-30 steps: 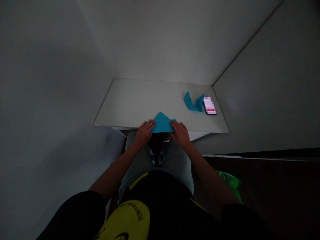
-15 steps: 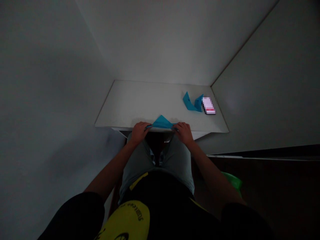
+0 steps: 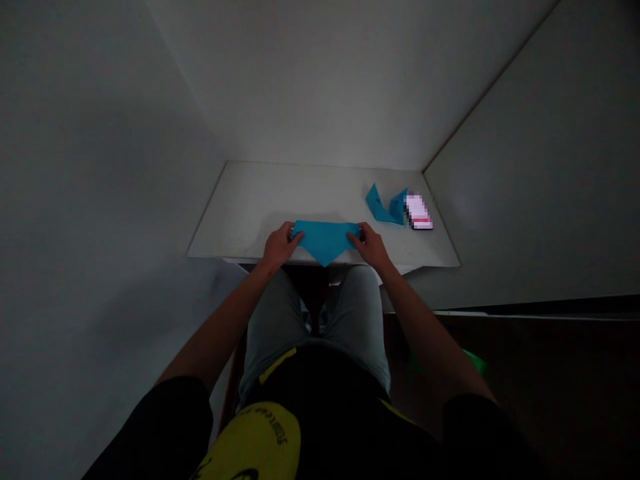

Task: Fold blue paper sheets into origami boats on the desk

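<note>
A folded sheet of blue paper (image 3: 325, 239) is held up at the front edge of the white table, its long straight edge away from me and a pointed flap toward me. My left hand (image 3: 281, 245) grips its left end, with the thumb on top and the fingers behind. At the right end, my right hand (image 3: 369, 244) pinches it the same way. Further back on the right lies a blue folded paper piece (image 3: 383, 212) with two raised points.
A phone (image 3: 418, 211), its screen blurred out, lies beside the folded piece on the white table (image 3: 280, 187). Walls enclose the table at the back and sides. Something green (image 3: 475, 361) is low on the right, partly behind my forearm.
The blue paper has turned over: its point faced away from me before and now faces me, and more of its surface shows. Both hands have risen slightly and spread a little apart.
</note>
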`<action>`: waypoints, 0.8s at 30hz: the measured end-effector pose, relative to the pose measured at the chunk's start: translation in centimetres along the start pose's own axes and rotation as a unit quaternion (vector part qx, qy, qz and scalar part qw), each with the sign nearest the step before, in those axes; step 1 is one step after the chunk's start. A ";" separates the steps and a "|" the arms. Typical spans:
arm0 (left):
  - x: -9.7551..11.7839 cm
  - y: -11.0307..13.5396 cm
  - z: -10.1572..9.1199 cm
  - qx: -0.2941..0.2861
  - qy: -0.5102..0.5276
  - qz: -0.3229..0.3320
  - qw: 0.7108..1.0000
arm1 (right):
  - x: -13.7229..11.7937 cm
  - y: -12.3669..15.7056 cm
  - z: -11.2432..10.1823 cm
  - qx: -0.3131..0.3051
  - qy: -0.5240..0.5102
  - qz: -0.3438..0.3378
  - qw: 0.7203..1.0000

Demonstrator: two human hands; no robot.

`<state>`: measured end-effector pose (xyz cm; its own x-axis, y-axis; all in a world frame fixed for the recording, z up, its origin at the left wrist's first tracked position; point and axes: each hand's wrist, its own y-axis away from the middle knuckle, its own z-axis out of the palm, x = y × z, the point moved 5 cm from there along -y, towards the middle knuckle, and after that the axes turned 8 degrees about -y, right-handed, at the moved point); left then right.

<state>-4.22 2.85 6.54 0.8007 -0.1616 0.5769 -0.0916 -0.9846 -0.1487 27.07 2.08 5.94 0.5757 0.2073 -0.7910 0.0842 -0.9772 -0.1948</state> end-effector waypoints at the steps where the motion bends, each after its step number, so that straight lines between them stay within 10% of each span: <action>1: -0.3 -0.1 0.4 -0.003 -0.018 0.000 1.000 | 0.6 -0.1 0.4 -0.001 -0.001 0.005 1.000; 9: -1.1 1.3 1.6 0.049 -0.091 0.063 0.993 | 1.3 1.1 1.3 0.016 0.105 -0.064 0.992; 14: -1.2 2.7 2.1 -0.038 -0.052 0.169 0.984 | 0.7 2.8 2.2 -0.127 0.089 -0.142 0.978; 24: -3.9 4.6 1.2 -0.150 -0.076 0.261 0.950 | 2.3 5.1 0.1 -0.216 0.078 -0.216 0.949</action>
<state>-7.05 -1.00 2.67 0.6737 -0.6450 0.3608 -0.6468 -0.7507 -0.1342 28.73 -2.37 3.06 0.5220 0.6164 -0.5896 0.6457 -0.7372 -0.1991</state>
